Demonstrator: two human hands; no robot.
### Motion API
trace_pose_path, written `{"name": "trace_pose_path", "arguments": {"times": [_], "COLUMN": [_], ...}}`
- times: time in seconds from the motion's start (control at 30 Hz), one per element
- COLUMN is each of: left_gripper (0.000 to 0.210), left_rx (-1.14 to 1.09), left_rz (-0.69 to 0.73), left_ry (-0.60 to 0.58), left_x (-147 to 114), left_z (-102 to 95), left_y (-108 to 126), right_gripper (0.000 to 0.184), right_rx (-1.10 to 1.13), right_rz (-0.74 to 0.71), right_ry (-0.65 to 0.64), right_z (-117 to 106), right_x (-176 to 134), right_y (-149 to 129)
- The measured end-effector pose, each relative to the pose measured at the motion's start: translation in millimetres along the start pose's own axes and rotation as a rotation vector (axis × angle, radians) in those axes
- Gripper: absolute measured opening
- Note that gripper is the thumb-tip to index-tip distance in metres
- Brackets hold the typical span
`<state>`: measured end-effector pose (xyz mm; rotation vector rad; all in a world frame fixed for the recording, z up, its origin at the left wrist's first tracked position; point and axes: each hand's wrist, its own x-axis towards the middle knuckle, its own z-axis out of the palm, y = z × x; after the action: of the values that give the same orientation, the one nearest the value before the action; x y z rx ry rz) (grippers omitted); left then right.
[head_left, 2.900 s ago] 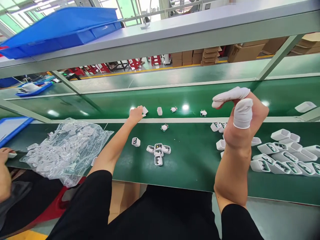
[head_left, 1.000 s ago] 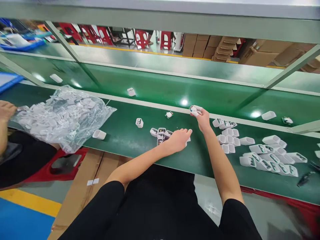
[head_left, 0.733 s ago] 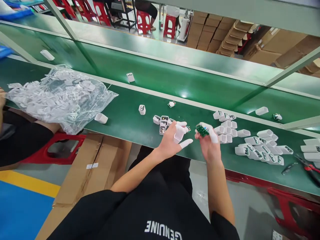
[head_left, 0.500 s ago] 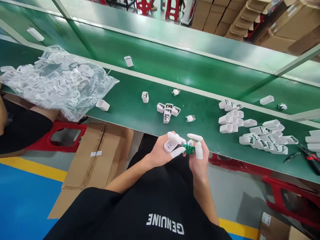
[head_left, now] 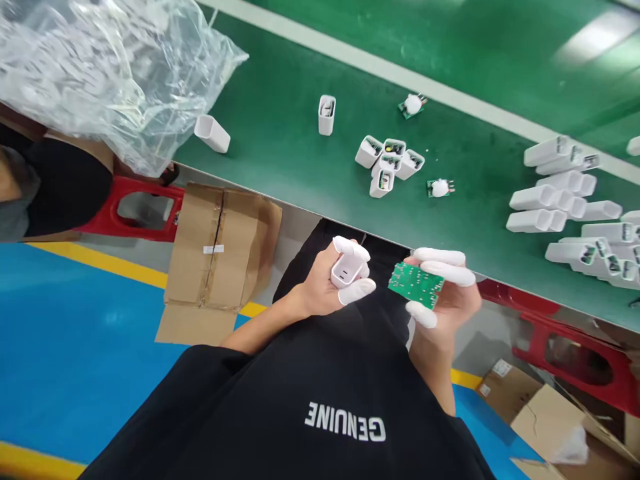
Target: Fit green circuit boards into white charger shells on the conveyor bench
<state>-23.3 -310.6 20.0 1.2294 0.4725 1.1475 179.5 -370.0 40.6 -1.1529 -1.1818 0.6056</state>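
In my left hand is a white charger housing, its end with two slots facing me; white finger cots cover several fingertips. My right hand, also in finger cots, grips a green circuit board by its right part, its solder side turned up. A gap separates the board from the housing. Beyond my hands, a small cluster of white housings with boards inside stands on the green table. Two loose board assemblies with white blobs, one nearer and one farther, lie close to it.
A clear plastic bag of white parts lies at the left, beside a tipped housing. Many more housings are grouped at the right. Below the table edge are a cardboard box and red stools. Another person sits far left.
My hands have moved apart; the board, formerly against the left fingers, is now held by the right hand alone, its solder side showing. The view has tilted down and closer.
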Motion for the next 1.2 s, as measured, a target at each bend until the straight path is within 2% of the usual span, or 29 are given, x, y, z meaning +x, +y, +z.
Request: {"name": "trace_pose_path", "arguments": {"times": [0.1,0.23,0.37,0.57,0.77,1.0,1.2], "left_gripper": [0.070,0.057,0.058,0.065,0.055,0.066,0.075], "left_rx": [0.092,0.240,0.391,0.443,0.429,0.422,0.421], "left_rz": [0.054,0.067,0.099,0.131,0.145,0.136,0.122], "left_ry": [-0.112,-0.249,-0.304,-0.386,-0.497,-0.558,-0.562], "left_x": [2,15,34,62,84,85,81], "left_z": [-18.0,-36.6,-43.7,-27.5,-2.6,16.8,22.2], "left_y": [-11,-18,-25,-36,-39,-47,-51], "right_gripper": [0.051,0.052,0.063,0.072,0.071,0.065,0.065], "right_rx": [0.033,0.071,0.042,-0.025,-0.075,-0.184,-0.196], "right_rz": [0.052,0.088,0.051,0.004,-0.013,0.061,0.084], "right_ry": [0.000,-0.165,-0.268,-0.243,-0.210,-0.162,-0.174], "right_z": [5,17,24,6,-20,-40,-50], "right_x": [5,18,32,40,43,31,26], "right_y": [4,11,20,25,15,9,9]}}
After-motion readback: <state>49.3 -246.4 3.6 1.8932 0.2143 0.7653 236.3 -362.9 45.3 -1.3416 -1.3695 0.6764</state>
